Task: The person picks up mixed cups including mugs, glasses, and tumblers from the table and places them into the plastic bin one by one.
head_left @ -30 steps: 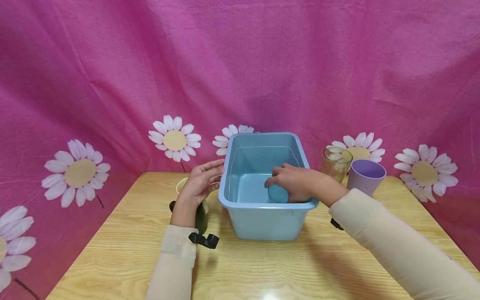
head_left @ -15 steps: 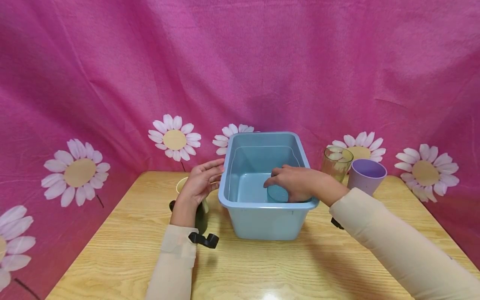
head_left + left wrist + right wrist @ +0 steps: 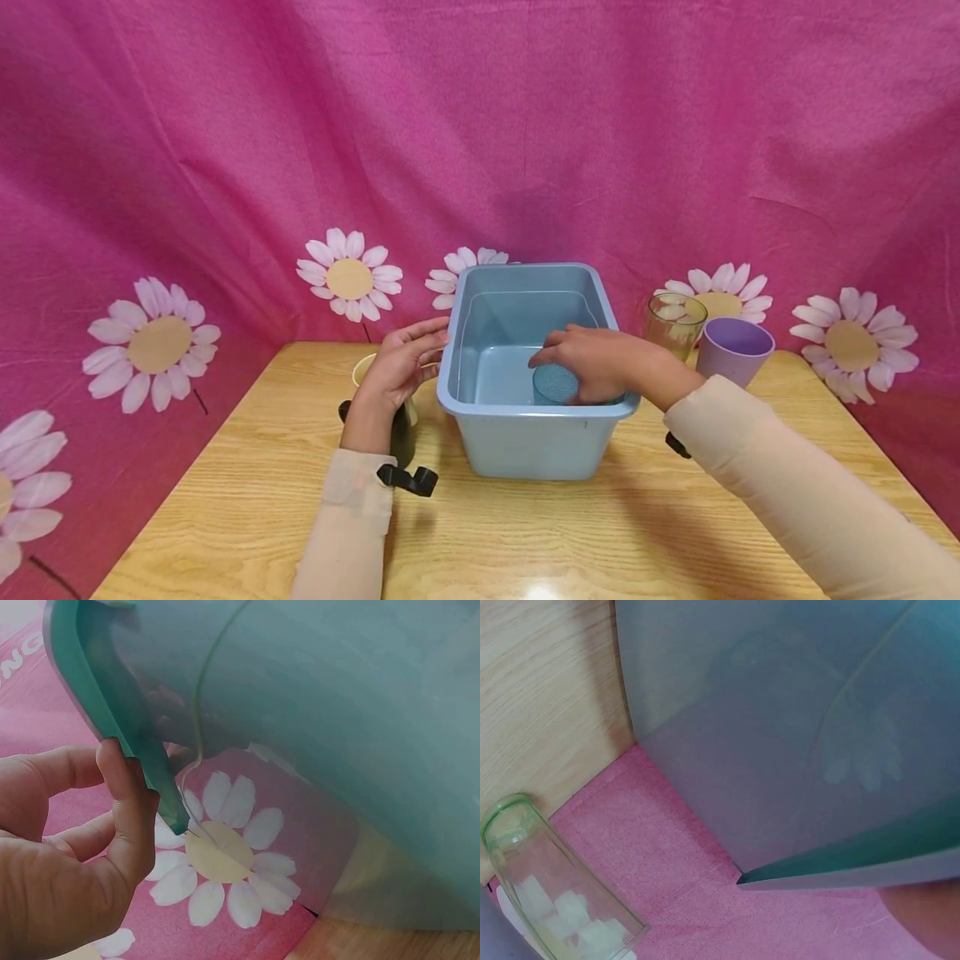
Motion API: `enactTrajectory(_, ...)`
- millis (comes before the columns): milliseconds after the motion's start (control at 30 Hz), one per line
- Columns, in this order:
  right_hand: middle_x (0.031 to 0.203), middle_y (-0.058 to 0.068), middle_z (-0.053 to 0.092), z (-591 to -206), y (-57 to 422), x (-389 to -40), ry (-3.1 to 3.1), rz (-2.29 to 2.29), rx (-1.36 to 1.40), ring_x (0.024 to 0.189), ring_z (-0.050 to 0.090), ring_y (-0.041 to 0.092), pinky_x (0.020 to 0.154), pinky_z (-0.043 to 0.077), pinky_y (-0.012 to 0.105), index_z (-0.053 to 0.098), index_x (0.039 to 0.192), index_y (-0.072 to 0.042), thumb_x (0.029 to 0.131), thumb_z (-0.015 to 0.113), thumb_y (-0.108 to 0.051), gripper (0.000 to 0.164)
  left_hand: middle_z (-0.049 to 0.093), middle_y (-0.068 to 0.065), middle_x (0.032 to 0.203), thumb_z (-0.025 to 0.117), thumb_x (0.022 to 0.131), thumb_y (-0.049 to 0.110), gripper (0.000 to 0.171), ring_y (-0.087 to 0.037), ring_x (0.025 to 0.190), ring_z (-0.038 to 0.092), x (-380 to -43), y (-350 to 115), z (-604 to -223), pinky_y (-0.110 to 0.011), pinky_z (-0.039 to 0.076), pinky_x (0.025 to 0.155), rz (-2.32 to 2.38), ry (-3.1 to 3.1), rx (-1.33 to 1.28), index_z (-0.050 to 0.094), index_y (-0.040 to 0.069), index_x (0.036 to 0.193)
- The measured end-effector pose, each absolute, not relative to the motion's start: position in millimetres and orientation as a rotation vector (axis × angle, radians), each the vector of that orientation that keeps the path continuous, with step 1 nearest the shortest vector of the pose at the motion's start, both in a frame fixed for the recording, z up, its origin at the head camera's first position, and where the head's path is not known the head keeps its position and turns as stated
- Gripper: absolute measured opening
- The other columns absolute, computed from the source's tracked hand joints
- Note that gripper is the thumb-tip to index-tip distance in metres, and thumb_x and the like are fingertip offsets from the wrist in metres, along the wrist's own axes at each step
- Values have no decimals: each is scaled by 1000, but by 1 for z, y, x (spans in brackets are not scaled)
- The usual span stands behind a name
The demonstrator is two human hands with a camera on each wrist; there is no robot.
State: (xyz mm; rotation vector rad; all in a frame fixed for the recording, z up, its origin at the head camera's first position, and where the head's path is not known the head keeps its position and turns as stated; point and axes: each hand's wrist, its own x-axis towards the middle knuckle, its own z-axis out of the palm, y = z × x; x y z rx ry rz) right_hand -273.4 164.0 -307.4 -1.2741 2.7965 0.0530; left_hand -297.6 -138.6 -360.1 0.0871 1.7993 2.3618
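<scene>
A light blue plastic tub (image 3: pixel 536 446) stands upright on the table. At its left rim is my left hand (image 3: pixel 396 365), with bent fingers; in the left wrist view those fingers (image 3: pixel 133 817) hold the tub's green-looking rim edge (image 3: pixel 124 712). Over the near right rim reaches my right hand (image 3: pixel 588 362), which grips a blue round thing (image 3: pixel 555 386) low inside the tub. Its circular end has a textured face and points toward the head camera; the rest is hidden by the hand and the tub wall. The right wrist view shows mainly the tub's outer wall (image 3: pixel 727 735).
Right of the tub stand a greenish clear glass (image 3: pixel 675 325) and a purple cup (image 3: pixel 735 350). A pale yellow-rimmed cup (image 3: pixel 363 369) and a dark rounded object (image 3: pixel 403 440) are partly hidden behind the left hand. A pink daisy curtain (image 3: pixel 480 125) hangs behind the wooden table (image 3: pixel 247 500).
The right hand and wrist have shifted very slightly, and a little more of the blue thing's round end shows. The left hand and the tub have stayed in place.
</scene>
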Motion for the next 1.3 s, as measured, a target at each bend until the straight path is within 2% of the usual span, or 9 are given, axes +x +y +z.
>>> enactTrajectory(267,123,4,64,-305,166,-275,2858,12,-1356,112,57,25,97,51,46,68,133,-16,85,81,-43,57,74,-3,106,68,98,9,41,-19,86,71,-298,-139,-360,-33,59,79,2369,1798,89,62,0,137)
enactTrajectory(400,122,4,64,-302,167,-276,2879,2,-1380,112,57,25,97,50,46,68,132,-16,86,80,-45,56,74,-3,106,69,98,10,41,-19,86,71,-298,-139,-360,-33,59,79,2368,1801,87,62,0,137)
enactTrajectory(900,123,6,64,-289,182,-277,3003,-33,-1344,110,57,27,91,53,47,69,129,-15,88,77,-40,49,73,-4,111,69,98,10,42,-20,88,70,-297,-138,-360,-32,59,79,2363,1805,91,62,1,137)
enactTrajectory(1300,121,6,65,-279,201,-277,3065,-110,-1365,108,59,28,93,52,48,71,126,-11,89,75,-33,43,74,-4,108,70,97,10,41,-19,86,71,-299,-138,-362,-34,59,81,2368,1806,87,63,1,137)
